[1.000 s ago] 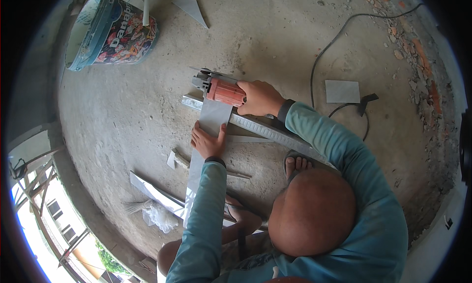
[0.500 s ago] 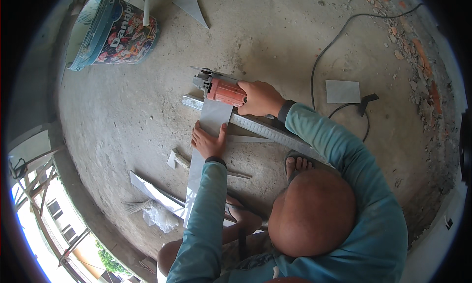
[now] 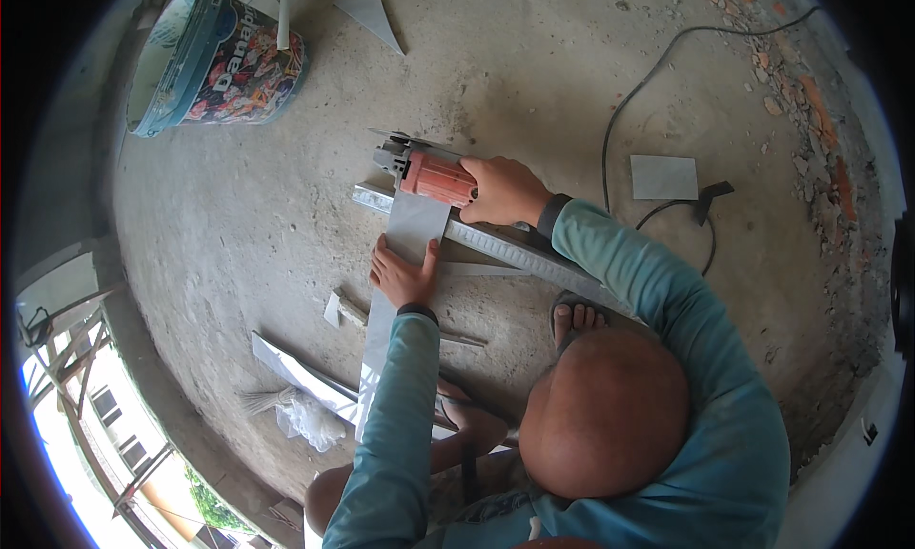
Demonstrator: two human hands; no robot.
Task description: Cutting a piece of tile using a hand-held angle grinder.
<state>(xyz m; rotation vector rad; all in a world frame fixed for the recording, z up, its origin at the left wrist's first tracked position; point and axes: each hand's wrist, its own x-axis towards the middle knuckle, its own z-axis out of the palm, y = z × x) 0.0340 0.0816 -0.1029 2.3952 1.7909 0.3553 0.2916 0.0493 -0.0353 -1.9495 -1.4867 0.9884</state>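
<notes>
Seemingly for steadiness, the grey strip (image 3: pixel 417 223) across the metal bar (image 3: pixel 515 251) is clasped edge-to-edge by the half-spread left grip (image 3: pixel 404 276), while the red grinder (image 3: pixel 437 178) is enclosed by the right grip (image 3: pixel 503 190)

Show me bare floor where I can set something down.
There is free floor between the bucket and the strip. Another patch lies between the triangular offcut and the cable, beyond the right hand. Crowded: around the left hand, along the bar, and by the plastic bag.
</notes>
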